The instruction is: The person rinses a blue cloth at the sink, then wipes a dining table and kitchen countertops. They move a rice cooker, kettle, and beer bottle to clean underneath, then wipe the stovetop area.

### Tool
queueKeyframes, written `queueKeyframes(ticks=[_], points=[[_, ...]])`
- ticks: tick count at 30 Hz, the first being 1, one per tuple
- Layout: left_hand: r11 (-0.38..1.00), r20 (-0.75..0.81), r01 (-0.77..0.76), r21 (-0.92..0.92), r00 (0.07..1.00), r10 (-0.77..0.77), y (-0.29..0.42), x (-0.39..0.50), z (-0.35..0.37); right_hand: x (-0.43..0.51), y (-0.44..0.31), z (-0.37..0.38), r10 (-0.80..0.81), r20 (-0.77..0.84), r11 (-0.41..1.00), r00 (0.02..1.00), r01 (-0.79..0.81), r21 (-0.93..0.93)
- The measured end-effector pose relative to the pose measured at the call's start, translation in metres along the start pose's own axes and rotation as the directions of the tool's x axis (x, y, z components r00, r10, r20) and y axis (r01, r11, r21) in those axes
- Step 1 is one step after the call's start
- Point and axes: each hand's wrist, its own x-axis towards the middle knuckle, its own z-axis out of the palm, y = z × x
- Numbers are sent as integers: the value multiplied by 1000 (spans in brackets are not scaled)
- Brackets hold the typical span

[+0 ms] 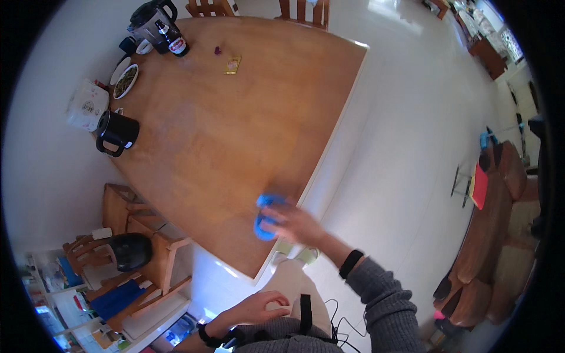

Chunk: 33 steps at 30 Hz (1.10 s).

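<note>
My right hand [295,222] grips a blue cloth [265,227] and presses it on the brown wooden tabletop [212,145], close to the near right corner. Motion blurs the hand and the cloth, so the cloth's exact shape is unclear. Low in front of my body, my left hand [260,306] hangs with nothing in it, thumb and fingers apart. It is off the table, beside my light trousers [287,280].
Along the wall side stand a black kettle [118,130], a white container [89,106], a plate of food [126,81], a blender [150,24] and a dark bottle [174,39]. A yellow packet [232,65] lies farther back. Wooden chairs [150,247] are at left, a brown sofa [490,229] at right.
</note>
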Motion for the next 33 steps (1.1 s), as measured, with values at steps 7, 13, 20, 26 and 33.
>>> queueKeyframes(ticks=[7, 13, 20, 26, 33], points=[[940, -241, 175, -293, 938, -250, -14, -1, -6, 77, 218, -114, 418, -261, 761, 870, -492, -422], [955, -426, 80, -285, 882, -201, 38, 41, -45, 120, 113, -63, 180, -27, 974, 983, -182, -139], [943, -290, -134, -304, 956, 42, 138, 158, -107, 79, 158, -104, -106, 201, 994, 974, 99, 43], [905, -377, -131, -404, 926, -34, 164, 212, -127, 137, 379, -226, 286, 64, 904, 956, -248, -348], [894, -591, -165, -417, 796, -129, 225, 310, -142, 313, 533, -234, 279, 140, 936, 950, -236, -260]])
